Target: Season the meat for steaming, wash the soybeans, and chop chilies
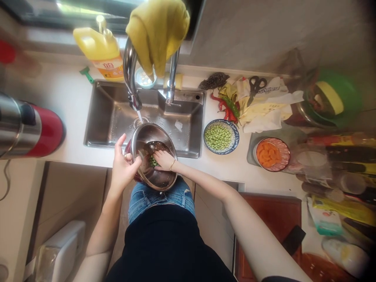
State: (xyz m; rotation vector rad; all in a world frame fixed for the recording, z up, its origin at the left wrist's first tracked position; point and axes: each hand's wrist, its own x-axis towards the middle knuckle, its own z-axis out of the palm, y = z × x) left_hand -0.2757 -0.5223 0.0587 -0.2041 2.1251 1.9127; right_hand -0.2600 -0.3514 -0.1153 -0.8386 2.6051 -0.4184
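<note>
A metal pot with a reddish outside is tilted at the front edge of the sink. My left hand grips its left rim, thumb over the edge and a finger raised. Inside the pot is my right hand, a bracelet at the wrist, its fingers stretched out against some green beans at the bottom. Part of those beans is hidden by the fingers. A thin stream of water runs from the faucet down by the pot's far rim.
Right of the sink stand a patterned bowl of shelled green beans and a bowl of orange pieces. Chilies and scissors lie behind. Yellow gloves hang over the faucet. A detergent bottle and red appliance are left.
</note>
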